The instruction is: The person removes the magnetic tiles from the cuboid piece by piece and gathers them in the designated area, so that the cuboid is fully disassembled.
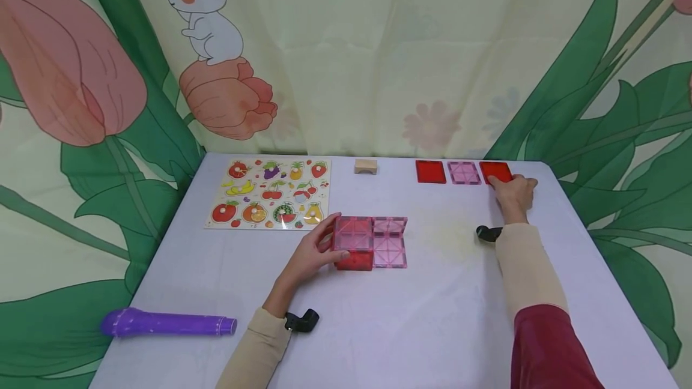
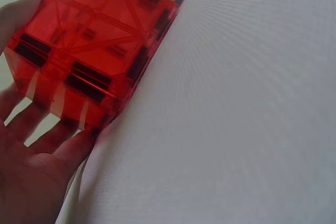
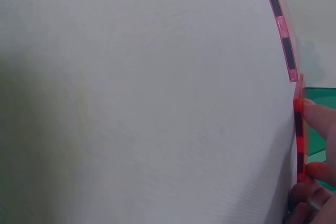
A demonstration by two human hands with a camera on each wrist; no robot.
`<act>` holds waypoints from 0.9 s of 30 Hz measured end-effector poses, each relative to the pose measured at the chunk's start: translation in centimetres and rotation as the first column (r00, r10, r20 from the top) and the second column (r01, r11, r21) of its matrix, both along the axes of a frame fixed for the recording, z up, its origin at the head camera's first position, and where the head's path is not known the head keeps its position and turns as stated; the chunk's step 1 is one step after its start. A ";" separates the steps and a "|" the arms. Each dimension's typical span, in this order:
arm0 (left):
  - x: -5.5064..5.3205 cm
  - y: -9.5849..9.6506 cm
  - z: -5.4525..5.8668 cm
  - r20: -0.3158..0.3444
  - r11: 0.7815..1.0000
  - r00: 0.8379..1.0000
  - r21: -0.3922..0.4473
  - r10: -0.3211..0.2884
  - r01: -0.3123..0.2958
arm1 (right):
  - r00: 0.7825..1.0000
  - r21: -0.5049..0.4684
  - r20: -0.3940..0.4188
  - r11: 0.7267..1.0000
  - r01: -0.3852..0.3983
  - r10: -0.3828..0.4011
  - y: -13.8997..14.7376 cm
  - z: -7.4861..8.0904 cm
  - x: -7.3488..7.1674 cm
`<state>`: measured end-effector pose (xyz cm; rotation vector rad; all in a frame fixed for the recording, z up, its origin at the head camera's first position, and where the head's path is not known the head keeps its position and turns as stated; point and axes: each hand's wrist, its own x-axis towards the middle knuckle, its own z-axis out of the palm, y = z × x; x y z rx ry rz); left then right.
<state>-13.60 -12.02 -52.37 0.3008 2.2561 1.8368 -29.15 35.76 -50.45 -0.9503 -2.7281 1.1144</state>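
Note:
My left hand grips a box of magnetic tiles from its left side, thumb at the front and fingers spread along the side. Its front is red and its top pink, and the left wrist view shows the red wall close up. Joined at the right of the box are pink tiles, one flat and one standing at the back. At the far right my right hand pinches the edge of a red magnetic tile. Its fingers lie against that tile in the right wrist view.
A pink tile and another red tile lie in a row along the back edge. A small wooden block stands left of them. The fruit puzzle board lies back left, a purple microphone-shaped object front left.

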 end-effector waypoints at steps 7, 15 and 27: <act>-0.1 0.0 0.1 -0.001 1.000 1.000 0.000 -0.013 0.013 | 1.000 -0.039 0.004 0.999 0.026 -0.026 0.3 0.3 0.3; -0.1 -0.1 0.1 0.001 1.000 1.000 0.001 -0.005 0.005 | 0.998 -0.169 -0.040 0.985 0.034 -0.041 0.1 1.7 1.0; 0.0 -0.1 0.1 0.009 1.000 1.000 -0.011 0.010 -0.010 | 0.995 -0.173 -0.097 0.985 0.002 -0.020 -1.3 3.2 2.6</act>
